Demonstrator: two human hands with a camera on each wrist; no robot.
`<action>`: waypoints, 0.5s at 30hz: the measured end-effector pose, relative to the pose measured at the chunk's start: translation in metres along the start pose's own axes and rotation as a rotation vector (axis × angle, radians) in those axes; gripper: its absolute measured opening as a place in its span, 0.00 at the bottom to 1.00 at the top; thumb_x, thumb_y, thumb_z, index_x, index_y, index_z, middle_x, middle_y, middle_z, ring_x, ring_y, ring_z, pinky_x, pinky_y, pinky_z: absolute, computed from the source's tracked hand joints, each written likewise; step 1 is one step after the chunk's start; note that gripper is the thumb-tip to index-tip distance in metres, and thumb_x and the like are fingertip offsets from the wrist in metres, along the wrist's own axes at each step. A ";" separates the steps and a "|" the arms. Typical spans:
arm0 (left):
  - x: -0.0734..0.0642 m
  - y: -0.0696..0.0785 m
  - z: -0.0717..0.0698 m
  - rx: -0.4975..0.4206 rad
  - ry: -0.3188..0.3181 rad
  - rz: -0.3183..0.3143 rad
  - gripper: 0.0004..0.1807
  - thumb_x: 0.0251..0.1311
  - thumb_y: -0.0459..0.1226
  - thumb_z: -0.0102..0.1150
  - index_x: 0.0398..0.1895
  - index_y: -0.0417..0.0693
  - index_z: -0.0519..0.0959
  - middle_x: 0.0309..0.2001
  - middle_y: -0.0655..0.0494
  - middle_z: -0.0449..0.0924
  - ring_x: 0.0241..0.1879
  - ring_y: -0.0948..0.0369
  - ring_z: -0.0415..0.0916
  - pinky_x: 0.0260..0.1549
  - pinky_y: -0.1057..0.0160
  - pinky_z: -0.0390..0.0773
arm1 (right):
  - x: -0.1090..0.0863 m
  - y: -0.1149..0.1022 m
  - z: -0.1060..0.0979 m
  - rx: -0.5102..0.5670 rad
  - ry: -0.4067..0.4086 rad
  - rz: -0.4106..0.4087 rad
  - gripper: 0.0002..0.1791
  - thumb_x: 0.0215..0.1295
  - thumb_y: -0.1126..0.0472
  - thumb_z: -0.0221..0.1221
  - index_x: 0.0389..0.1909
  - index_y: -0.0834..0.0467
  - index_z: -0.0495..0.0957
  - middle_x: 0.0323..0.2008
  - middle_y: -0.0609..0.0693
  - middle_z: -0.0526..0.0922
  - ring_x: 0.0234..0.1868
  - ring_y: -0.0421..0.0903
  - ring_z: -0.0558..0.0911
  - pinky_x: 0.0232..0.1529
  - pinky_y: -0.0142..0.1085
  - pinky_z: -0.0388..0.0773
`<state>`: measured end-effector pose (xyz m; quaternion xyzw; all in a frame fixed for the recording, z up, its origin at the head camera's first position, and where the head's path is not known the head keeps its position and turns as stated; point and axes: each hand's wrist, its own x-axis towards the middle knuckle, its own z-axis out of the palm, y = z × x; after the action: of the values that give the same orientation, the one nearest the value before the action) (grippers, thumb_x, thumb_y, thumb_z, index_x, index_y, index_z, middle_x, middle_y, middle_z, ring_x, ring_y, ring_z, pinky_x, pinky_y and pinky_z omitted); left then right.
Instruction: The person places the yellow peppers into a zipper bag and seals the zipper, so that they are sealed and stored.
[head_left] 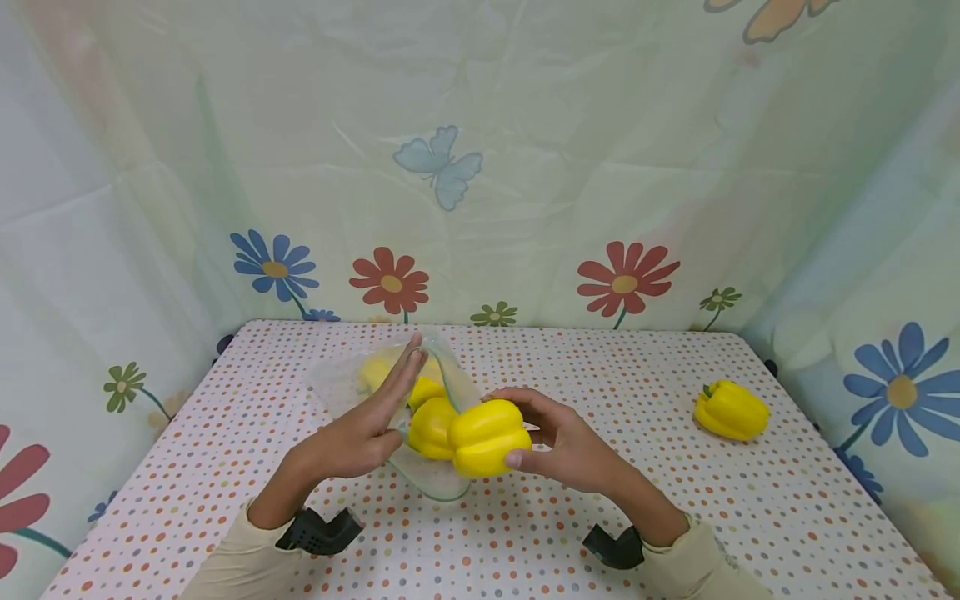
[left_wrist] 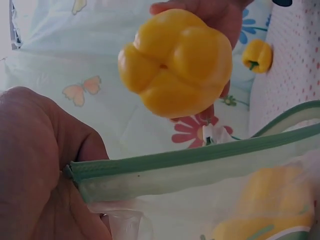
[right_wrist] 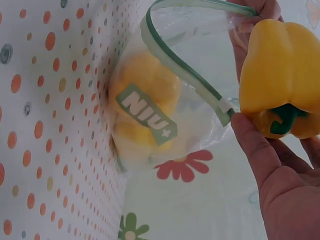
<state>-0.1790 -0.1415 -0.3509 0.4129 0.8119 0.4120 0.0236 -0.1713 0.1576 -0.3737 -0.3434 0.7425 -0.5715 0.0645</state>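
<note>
Item 1: yellow pepper (head_left: pixel 489 439), one. Held at the mouth of a clear bag (right_wrist: pixel 192 117), not inside; blossom end faces the opening, stem away. Smooth, rounded skin: it could slip if you ease your thumb too soon.

Item 2: your right hand (head_left: pixel 566 442), thumb and fingers curled round item 1. A fingertip lies close to the zip slider (right_wrist: pixel 225 106), so a careless push might snag there.

Item 3: the bag, thin film, green rim (left_wrist: pixel 200 152), mouth apart. Likely fault: rim folds inward if its tension slackens, catching the pepper or dragging the bag along.

Item 4: your left hand (head_left: pixel 356 437), fingers straight and spread from the thumb, against the rim. Whether it pinches the film firmly, you cannot tell here; a weak hold would let the mouth collapse.

Item 5: bagged peppers (head_left: pixel 431 429), at least two, one near the opening. It may block entry, or roll out if you tip the bag.

Item 6: loose pepper (head_left: pixel 731 410), well apart on the table (head_left: pixel 600 542), right side. Could roll if you jolt the surface.
</note>
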 end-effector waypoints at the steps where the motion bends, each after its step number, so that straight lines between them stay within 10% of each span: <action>1: 0.000 0.000 0.000 0.001 0.001 -0.001 0.51 0.51 0.16 0.39 0.76 0.42 0.27 0.76 0.54 0.18 0.75 0.56 0.26 0.69 0.67 0.38 | 0.000 -0.001 0.001 0.009 -0.007 -0.005 0.32 0.60 0.65 0.65 0.66 0.56 0.67 0.62 0.51 0.72 0.53 0.51 0.78 0.51 0.42 0.78; 15: 0.001 -0.001 0.001 -0.032 0.001 -0.021 0.54 0.50 0.16 0.39 0.76 0.48 0.25 0.76 0.60 0.17 0.75 0.57 0.30 0.70 0.62 0.41 | 0.011 -0.002 0.028 0.126 -0.101 -0.016 0.32 0.64 0.64 0.63 0.67 0.62 0.63 0.61 0.56 0.70 0.55 0.53 0.77 0.53 0.42 0.77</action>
<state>-0.1800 -0.1406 -0.3515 0.4039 0.8095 0.4248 0.0342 -0.1652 0.1283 -0.3776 -0.3731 0.6981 -0.5995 0.1187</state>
